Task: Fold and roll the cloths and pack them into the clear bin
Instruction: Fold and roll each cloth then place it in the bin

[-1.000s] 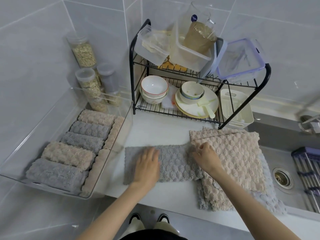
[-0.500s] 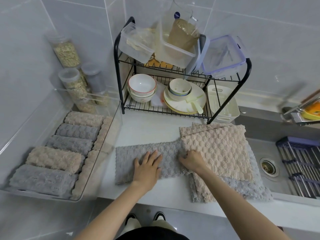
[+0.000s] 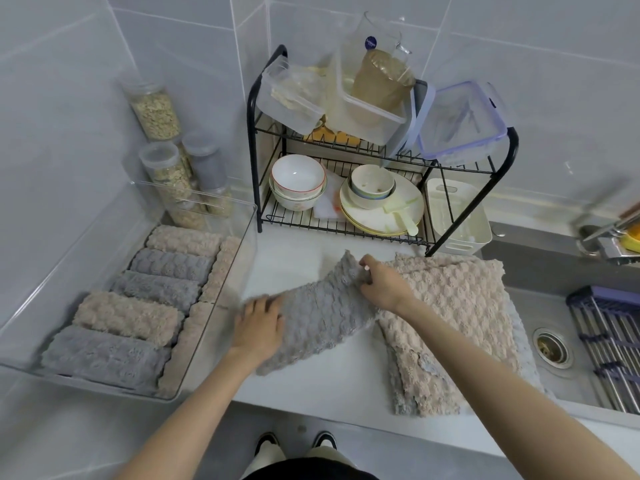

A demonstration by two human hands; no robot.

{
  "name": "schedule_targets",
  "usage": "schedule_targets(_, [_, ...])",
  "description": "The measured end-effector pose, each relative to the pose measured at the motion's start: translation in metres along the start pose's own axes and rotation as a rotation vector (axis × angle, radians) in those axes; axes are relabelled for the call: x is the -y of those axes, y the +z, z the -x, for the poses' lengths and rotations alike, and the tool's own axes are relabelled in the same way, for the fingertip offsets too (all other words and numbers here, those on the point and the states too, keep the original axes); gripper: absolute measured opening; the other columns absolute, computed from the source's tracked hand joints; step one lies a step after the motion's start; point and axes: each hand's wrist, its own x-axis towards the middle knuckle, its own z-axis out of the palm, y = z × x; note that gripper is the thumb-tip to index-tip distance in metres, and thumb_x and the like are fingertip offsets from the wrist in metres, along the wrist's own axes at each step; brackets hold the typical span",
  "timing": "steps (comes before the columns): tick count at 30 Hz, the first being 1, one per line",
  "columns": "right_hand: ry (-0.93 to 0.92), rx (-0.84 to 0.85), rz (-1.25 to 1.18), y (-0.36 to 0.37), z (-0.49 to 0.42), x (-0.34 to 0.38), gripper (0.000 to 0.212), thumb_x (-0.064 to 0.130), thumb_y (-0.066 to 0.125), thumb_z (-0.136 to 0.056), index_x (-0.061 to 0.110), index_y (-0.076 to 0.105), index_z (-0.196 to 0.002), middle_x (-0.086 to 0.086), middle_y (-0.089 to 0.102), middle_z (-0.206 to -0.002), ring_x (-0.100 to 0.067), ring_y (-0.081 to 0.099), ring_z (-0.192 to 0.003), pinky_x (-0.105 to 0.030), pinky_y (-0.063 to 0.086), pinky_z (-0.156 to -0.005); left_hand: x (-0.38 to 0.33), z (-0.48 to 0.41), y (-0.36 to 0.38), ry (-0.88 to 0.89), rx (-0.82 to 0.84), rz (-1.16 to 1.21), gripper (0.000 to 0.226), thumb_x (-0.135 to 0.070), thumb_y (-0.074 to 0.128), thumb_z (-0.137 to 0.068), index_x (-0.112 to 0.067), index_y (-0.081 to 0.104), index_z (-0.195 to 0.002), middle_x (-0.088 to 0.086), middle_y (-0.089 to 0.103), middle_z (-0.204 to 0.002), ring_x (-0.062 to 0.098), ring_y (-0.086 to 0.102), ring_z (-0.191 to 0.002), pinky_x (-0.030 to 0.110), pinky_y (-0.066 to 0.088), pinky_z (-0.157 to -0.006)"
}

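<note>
The right hand pinches the grey cloth by its raised far right end; the left hand (blurred) seems to press the near left end, fingers apart, beside the clear bin.

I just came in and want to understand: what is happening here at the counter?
A person is folding a grey cloth on the counter. The left hand lies flat on its left end, and the right hand pinches its right end, raised off the counter. A pile of cloths, beige on top, waits beside the sink. The clear bin at the left already holds several rolls, grey and beige.
</note>
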Motion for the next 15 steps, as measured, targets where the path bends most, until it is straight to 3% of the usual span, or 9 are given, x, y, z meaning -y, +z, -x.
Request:
schedule_targets(5, [-0.1,-0.017,0.11,-0.017,-0.034,0.027,0.048,0.007,0.045,-0.088,0.018,0.042,-0.135,-0.011,0.063,-0.116,-0.034,0.056,-0.107,-0.038,0.046,-0.084,0.005,0.013,-0.012,-0.027,-0.017,0.008,0.043,-0.027,0.033,-0.099,-0.023,0.03,-0.142,0.004,0.046,-0.133,0.023,0.045,-0.122,0.037,0.036,-0.1])
schedule_targets(9, [-0.175,-0.103,0.163,-0.014,-0.054,0.045,0.045,0.007,0.044,-0.088,0.022,0.046,-0.13,-0.005,0.059,-0.122,-0.028,0.047,-0.119,-0.034,0.033,-0.094,0.004,0.024,-0.01,0.017,0.101,0.099,0.031,-0.024,0.047,-0.094,-0.017,0.044,-0.124,-0.002,0.062,-0.1,0.018,0.059,-0.092,0.027,0.041,-0.066])
schedule_targets(12, [-0.242,-0.18,0.121,-0.009,-0.053,0.052,0.037,0.009,0.048,-0.089,0.02,0.049,-0.125,0.001,0.058,-0.121,-0.023,0.042,-0.121,-0.034,0.032,-0.096,0.004,0.031,-0.002,0.032,0.171,0.173,0.032,-0.028,0.058,-0.088,-0.016,0.042,-0.113,-0.01,0.048,-0.068,0.014,0.05,-0.068,0.023,0.03,-0.049])
schedule_targets(15, [-0.291,-0.133,0.058,-0.001,-0.044,0.051,0.028,0.012,0.05,-0.09,0.018,0.055,-0.116,0.002,0.063,-0.111,-0.022,0.05,-0.11,-0.037,0.044,-0.09,0.005,0.037,0.001,0.047,0.125,0.166,0.034,-0.032,0.06,-0.088,-0.015,0.038,-0.109,-0.01,0.044,-0.066,0.013,0.047,-0.064,0.021,0.027,-0.046])
